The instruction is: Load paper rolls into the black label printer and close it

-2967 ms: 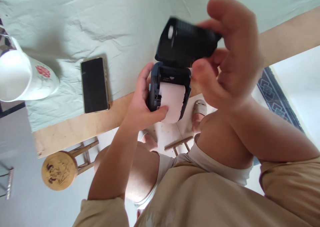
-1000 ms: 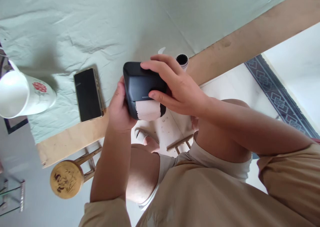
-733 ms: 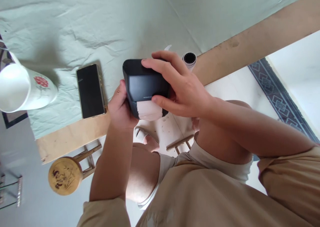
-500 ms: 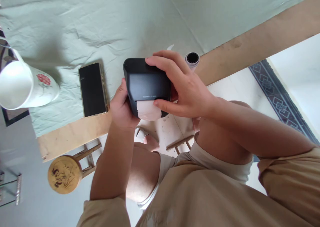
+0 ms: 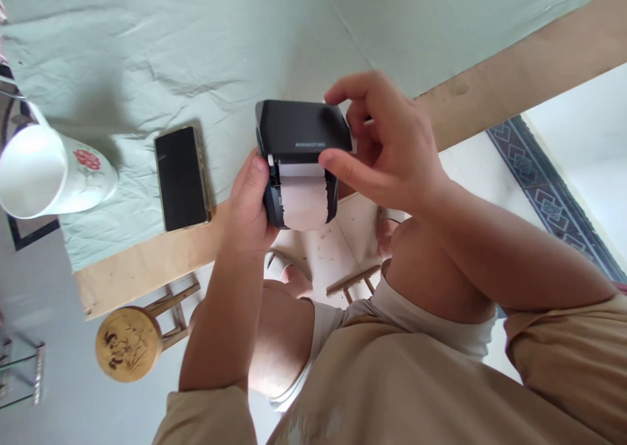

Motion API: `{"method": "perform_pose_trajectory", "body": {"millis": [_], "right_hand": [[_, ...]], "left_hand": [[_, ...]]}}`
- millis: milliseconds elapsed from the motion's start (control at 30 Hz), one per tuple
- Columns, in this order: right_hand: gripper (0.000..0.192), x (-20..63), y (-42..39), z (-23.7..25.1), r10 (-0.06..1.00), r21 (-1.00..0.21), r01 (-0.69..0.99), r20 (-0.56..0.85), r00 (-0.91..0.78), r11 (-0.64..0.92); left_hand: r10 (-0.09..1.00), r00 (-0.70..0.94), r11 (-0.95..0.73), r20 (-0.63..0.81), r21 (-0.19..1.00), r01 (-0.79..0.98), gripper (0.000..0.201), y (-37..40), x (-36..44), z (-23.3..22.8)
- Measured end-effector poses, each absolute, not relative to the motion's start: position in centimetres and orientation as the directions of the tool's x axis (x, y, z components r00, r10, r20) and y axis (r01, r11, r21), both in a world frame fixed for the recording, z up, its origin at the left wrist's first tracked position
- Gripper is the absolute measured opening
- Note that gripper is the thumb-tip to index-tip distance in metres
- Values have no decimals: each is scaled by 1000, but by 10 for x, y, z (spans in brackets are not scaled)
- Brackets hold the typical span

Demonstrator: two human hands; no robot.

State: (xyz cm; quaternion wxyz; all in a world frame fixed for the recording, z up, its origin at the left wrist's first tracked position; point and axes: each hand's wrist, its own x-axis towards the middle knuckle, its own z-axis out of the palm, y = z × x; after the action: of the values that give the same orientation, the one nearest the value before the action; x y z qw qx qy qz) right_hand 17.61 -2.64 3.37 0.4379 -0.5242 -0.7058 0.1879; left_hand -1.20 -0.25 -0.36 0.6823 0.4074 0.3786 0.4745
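Above the edge of the pale green cloth-covered table (image 5: 147, 53), the left hand (image 5: 249, 203) grips the small black plastic label printer (image 5: 301, 134); the right hand (image 5: 386, 144), previously clamped across its lid, has lifted to loosely curled fingers, thumb touching the white paper strip (image 5: 304, 197), now more exposed.

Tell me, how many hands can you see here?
2, both the person's own. The left hand grips the side of the black printer; the right hand touches its top edge above the paper.

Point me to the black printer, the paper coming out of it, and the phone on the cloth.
black printer (image 5: 301, 126), head view, on its closed top cover.
paper (image 5: 304, 200), head view, middle of the white strip.
phone (image 5: 181, 178), head view, centre of the dark screen.
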Motion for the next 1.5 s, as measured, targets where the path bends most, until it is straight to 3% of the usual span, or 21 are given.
{"method": "perform_pose_trajectory", "body": {"millis": [133,367,467,600,700,800,1100,1267,1400,1500], "right_hand": [[37,176,-27,34,923,-853,369,384,-35,369],[25,165,-27,30,863,-844,273,499,84,462],[19,167,-28,32,847,-812,360,522,97,459],[6,170,-31,33,874,-657,627,480,-79,418],[23,166,-32,30,909,-538,758,378,-173,368],[31,161,-31,28,936,-487,810,289,-203,326],[25,164,-27,45,957,-388,878,44,-288,282],[36,168,-25,44,953,-588,755,108,-284,291],[32,178,-31,50,924,-865,379,210,-321,329],[30,186,-31,54,943,-942,199,215,-252,268]], "left_hand": [[947,296,231,-127,909,-347,42,-3,-13,-6],[938,316,256,-143,901,-351,42,-5,-16,-7],[939,311,259,-149,901,-348,44,-6,-15,-6],[955,271,221,-122,902,-372,39,-7,-13,-6],[953,281,225,-117,893,-389,39,-7,-12,-5],[951,281,234,-129,894,-383,42,-7,-11,-3],[941,327,194,-90,933,-302,37,-7,-15,1],[943,314,205,-111,937,-284,38,-9,-15,3],[962,235,214,-140,922,-323,35,-10,-15,2],[961,215,239,-172,909,-341,32,-9,-15,1]]}}
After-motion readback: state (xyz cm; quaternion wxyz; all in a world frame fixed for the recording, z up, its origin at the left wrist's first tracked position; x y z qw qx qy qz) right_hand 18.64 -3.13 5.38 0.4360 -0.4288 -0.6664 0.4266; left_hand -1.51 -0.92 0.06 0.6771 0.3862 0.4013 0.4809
